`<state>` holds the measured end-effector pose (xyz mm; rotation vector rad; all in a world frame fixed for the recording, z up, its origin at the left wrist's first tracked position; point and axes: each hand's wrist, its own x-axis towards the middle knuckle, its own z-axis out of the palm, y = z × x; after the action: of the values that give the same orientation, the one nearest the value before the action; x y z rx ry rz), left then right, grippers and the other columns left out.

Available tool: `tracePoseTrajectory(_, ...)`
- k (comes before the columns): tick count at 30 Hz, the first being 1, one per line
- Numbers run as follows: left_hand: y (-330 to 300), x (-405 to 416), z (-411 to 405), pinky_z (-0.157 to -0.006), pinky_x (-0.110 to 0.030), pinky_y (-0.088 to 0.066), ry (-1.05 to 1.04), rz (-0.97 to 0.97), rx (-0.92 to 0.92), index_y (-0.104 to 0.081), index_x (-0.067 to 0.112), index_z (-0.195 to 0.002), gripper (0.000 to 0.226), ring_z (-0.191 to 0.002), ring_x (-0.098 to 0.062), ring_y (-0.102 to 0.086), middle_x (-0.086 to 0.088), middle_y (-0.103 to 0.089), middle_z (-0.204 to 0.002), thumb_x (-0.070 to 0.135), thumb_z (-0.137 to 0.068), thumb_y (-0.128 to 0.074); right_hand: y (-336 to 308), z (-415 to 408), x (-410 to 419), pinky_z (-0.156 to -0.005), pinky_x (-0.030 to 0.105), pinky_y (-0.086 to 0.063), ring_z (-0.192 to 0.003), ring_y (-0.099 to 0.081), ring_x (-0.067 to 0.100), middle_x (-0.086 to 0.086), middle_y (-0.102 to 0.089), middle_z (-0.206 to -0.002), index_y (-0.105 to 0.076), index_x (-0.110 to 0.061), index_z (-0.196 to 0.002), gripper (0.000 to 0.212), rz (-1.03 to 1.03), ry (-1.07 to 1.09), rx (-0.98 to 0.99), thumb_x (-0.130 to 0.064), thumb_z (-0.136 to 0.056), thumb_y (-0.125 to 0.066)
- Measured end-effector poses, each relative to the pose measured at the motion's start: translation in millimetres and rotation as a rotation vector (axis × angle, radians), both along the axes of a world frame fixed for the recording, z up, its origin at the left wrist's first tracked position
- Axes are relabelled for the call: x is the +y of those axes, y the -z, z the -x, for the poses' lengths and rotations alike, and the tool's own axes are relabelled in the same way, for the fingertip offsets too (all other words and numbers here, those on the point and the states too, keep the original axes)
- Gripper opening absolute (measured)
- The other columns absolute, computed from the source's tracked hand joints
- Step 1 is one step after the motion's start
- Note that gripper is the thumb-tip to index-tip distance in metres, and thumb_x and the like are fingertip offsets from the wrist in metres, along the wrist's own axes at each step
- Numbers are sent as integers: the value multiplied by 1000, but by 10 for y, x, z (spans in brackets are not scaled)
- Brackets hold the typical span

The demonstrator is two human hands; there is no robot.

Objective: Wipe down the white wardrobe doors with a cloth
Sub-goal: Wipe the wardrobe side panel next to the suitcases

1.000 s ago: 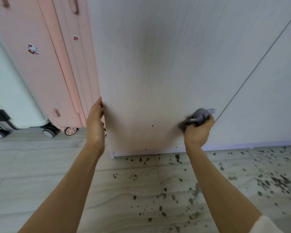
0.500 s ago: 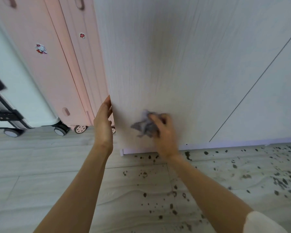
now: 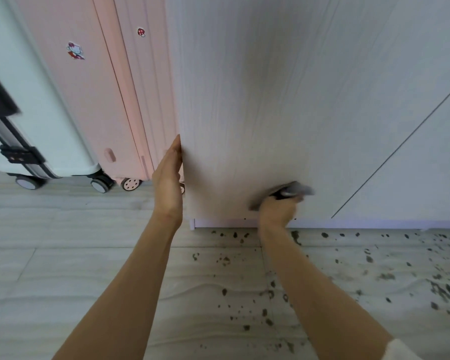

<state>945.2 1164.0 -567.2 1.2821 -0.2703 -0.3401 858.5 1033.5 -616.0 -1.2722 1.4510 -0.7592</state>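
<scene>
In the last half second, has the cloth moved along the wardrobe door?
Yes. The cloth, gripped by the right hand, swept right, away from the door's left edge toward the door seam.

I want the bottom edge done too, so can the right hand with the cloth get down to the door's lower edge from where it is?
Probably yes. The right hand grips the cloth just above the door's lower edge, with nothing between.
</scene>
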Motion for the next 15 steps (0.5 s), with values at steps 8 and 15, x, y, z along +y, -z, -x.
tracePoseTrajectory(8, 157, 125, -37, -81, -14, -34, -5, -85, -5, -57, 26, -127, 43, -114, 2, -54, 18, -59, -125, 35, -101, -23, -199, -383, 464, -94, 46, -47, -92, -59, 40, 29, -58, -111, -45, 8, -127, 34, -645, -172, -496, 10, -94, -35)
tracePoseTrajectory(15, 150, -48, 82, -90, -21, -37, -67, -10, 76, -65, 42, -100, 22, -104, 13, -54, 25, -59, -121, 39, -94, -44, 78, 285, -388, -75, 39, -53, -70, -56, 28, 18, -60, -102, -53, 1, -103, 13, -417, 120, -350, 1, -95, -42)
